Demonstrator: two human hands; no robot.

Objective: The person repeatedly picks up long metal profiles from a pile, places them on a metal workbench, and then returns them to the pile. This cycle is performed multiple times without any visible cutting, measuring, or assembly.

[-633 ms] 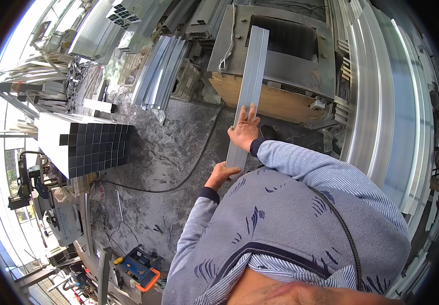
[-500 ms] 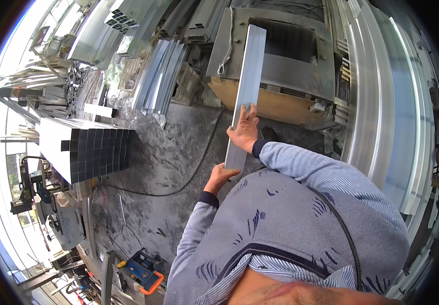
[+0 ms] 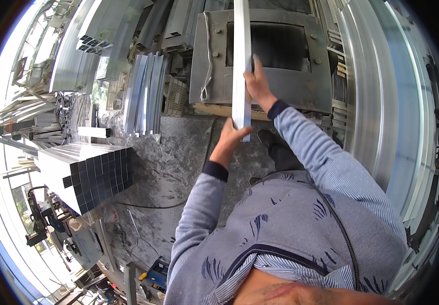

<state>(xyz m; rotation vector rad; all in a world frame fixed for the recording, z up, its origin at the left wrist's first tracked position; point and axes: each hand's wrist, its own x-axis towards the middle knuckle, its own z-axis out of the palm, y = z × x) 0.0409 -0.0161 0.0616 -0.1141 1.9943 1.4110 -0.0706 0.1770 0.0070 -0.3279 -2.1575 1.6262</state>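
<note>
A long silver metal profile [image 3: 241, 61] stretches away from me, its far part crossing a grey metal machine housing and leaving the upper edge of the picture. My left hand [image 3: 231, 138] grips it close to its near end, with the thumb laid across the face. Farther along, my right hand [image 3: 260, 86] is at the profile's right edge; the thumb touches it, and a finger points forward, slightly blurred. Some of that hand's fingers are hidden. Under the profile, the housing [image 3: 280, 94] has a dark rectangular opening [image 3: 280, 47].
To the left lies a stack of square tubes [image 3: 102, 175] with dark ends. Bundled profiles [image 3: 145, 94] stand beside a plastic crate [image 3: 174, 96]. Long profiles [image 3: 371, 96] line the right side. A black cable [image 3: 163, 207] crosses the floor; a blue toolbox [image 3: 157, 274] sits lower left.
The profile has moved farther away and turned, now showing a narrower face. Both hands went forward with it, and my right hand shifted from its top to its right edge.
</note>
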